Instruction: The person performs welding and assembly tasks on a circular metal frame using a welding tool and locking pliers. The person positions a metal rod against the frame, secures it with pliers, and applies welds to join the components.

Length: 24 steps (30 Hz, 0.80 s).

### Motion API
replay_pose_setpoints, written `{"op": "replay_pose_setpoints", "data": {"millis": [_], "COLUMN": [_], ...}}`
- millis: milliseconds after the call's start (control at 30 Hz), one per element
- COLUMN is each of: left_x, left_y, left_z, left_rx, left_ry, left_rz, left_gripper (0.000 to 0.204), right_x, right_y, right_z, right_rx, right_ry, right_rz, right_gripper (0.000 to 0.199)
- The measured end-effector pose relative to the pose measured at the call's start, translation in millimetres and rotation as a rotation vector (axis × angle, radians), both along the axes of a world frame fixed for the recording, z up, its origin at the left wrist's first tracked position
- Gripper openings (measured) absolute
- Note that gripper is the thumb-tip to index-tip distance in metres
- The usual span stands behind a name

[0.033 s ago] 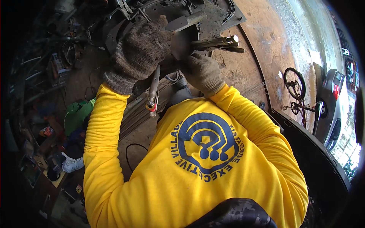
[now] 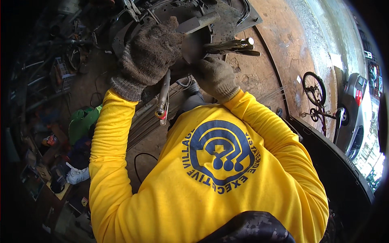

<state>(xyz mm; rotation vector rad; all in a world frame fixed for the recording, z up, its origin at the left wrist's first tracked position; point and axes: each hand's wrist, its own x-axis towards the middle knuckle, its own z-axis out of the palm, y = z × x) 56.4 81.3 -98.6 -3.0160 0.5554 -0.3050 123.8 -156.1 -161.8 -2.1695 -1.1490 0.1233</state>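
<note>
A dark worn knit glove covers my left hand [image 2: 152, 56], at the upper middle; its fingers are curled, and what they close on is hidden. Lower and to the right, my right hand [image 2: 216, 79] wears a lighter brown-grey glove, fingers also curled round something I cannot make out. Between the hands lies a dark, blurred round patch [image 2: 193, 47]. Metal locking pliers [image 2: 231, 46] stick out to the right just above my right hand. Below my left hand hangs a metal tube [image 2: 163, 93] with a brass-coloured end. A flat grey metal bar [image 2: 198, 23] lies beyond my fingers.
A dark metal work surface [image 2: 225, 16] with coiled wire stands at the far side. Scrap and a green cloth [image 2: 83, 123] clutter the left, near a white shoe [image 2: 77, 174]. Thin rods lie below the hands. On the right are a bicycle [image 2: 318, 97] and a car [image 2: 352, 109].
</note>
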Motion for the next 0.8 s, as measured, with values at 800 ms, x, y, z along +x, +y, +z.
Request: {"op": "replay_pose_setpoints", "data": {"millis": [800], "left_x": [-7], "left_y": [13], "left_z": [-20], "left_rx": [0.011], "left_ry": [0.106], "left_rz": [0.084], "left_gripper": [0.051], "right_x": [-3], "right_y": [-47], "right_z": [-3], "right_rx": [0.038], "right_ry": [0.216], "right_rz": [-0.106], "right_gripper": [0.027]}}
